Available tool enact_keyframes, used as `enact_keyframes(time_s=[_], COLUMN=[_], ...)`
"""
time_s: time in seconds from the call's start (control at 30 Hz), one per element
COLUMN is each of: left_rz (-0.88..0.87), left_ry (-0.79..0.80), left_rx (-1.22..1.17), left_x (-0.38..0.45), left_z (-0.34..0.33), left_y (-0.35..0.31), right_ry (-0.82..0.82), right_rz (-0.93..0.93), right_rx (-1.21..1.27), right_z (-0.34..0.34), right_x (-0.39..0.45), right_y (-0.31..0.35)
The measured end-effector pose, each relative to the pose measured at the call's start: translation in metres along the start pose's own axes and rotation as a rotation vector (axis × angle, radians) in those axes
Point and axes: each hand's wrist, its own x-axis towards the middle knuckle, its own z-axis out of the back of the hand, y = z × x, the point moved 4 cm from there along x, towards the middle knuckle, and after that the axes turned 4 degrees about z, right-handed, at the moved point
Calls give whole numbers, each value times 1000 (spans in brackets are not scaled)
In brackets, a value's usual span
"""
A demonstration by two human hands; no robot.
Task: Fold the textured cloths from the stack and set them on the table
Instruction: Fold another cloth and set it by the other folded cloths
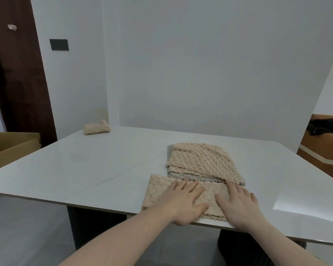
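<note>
A beige textured cloth lies folded into a long strip at the near edge of the white table. My left hand lies flat on its middle with straight fingers. My right hand presses flat on its right end. Just behind them sits the stack of cloths, beige on top with grey layers showing at its left and front edges. One small folded beige cloth rests at the table's far left corner.
A cardboard box stands left of the table, beside a dark wooden door. At the right is a brown piece of furniture with dark clothing on it. A white wall backs the table.
</note>
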Motion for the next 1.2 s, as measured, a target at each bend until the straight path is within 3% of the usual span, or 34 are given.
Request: enact_keyframes(time_s=[0.27, 0.6, 0.8, 1.2], left_rz=[14, 396, 388, 388], left_ry=[29, -87, -188, -287], left_rx=[18, -160, -255, -376], left_x=[-8, -27, -29, -37], left_z=[6, 9, 10, 22], left_y=[30, 137, 136, 132], right_ry=[12, 16, -1, -64], right_rz=[-24, -82, -206, -263], right_rx=[-18, 72, 289, 708], right_z=[3, 11, 19, 48], right_x=[0, -4, -4, 6], right_y=[-1, 3, 2, -2])
